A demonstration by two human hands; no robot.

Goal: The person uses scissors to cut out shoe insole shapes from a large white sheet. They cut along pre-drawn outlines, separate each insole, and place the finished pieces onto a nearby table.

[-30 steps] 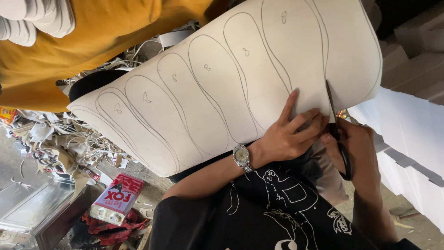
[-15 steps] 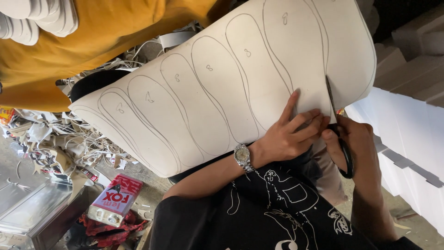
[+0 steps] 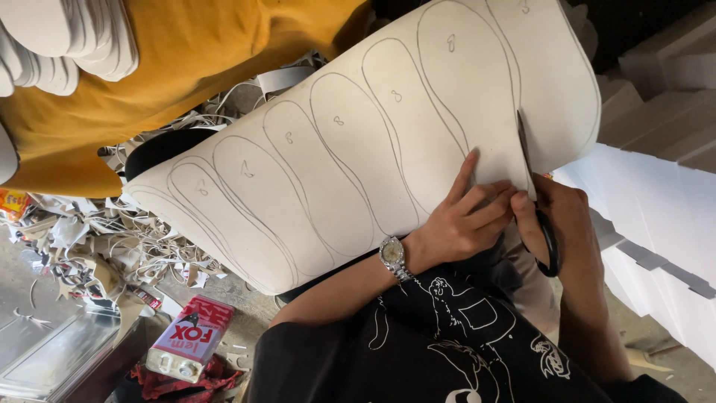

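Observation:
A big cream sheet (image 3: 358,149) with several pencilled sole outlines lies across my lap. My left hand (image 3: 462,216), a metal watch (image 3: 391,255) on its wrist, presses down on the sheet's near edge with fingers spread. My right hand (image 3: 570,224) grips black-handled scissors (image 3: 531,186). Their blades point away from me into the sheet, along the line of the rightmost outline. Both hands sit close together at the sheet's right part.
Another person in a mustard shirt (image 3: 186,67) stands at the top left beside a stack of white cut soles (image 3: 67,37). Offcut strips (image 3: 97,239) pile up on the floor at left. A red-and-white tin (image 3: 190,339) lies below. White sheets (image 3: 656,216) are stacked at right.
The sheet has shifted slightly right and upward in view. The scissors have crept a little further along the pencilled line. My left hand keeps its hold.

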